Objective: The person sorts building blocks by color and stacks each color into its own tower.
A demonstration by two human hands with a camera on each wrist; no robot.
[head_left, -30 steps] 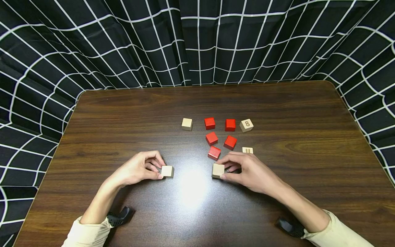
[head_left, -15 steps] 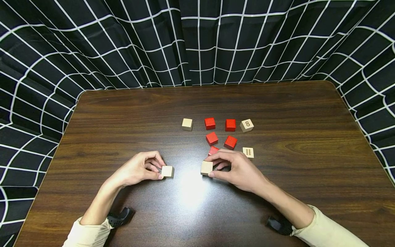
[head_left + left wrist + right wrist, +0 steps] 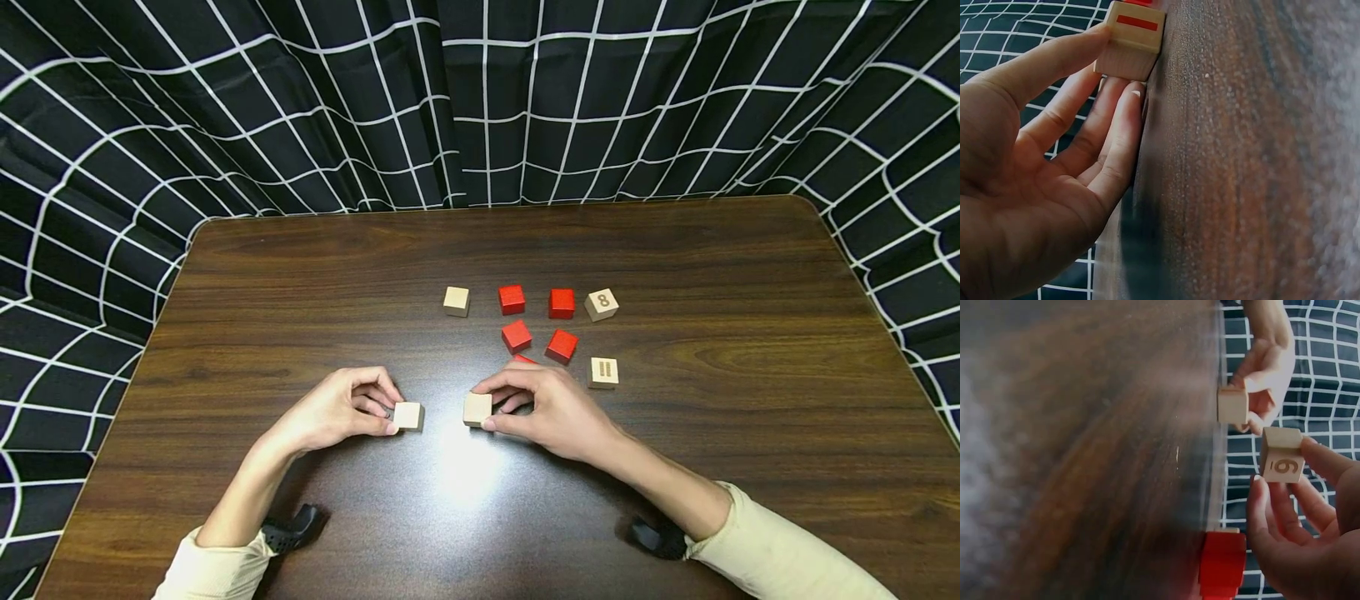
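My left hand [image 3: 337,410] pinches a pale wooden cube block [image 3: 408,416] on the table, between thumb and fingertips. The left wrist view shows a red minus bar on that block's side [image 3: 1135,37]. To the right, across a small gap, my right hand [image 3: 551,408] pinches another wooden block [image 3: 477,409]. An underlined 6 marks its side [image 3: 1282,456] in the right wrist view, where it appears raised off the table. Both top faces look plain. A red block [image 3: 525,360] is mostly hidden behind my right hand.
Several red blocks [image 3: 562,346] lie beyond my right hand. A plain wooden block [image 3: 456,302] sits at the back left of them. Right of them are a block marked 8 [image 3: 602,304] and one with two bars [image 3: 603,372]. Dark gridded curtains [image 3: 480,100] surround the brown table [image 3: 300,275].
My right hand has moved left with its block, toward the one in my left hand. The two-bar block has come into full view, while the nearest red block is now mostly covered. My left hand stays put.
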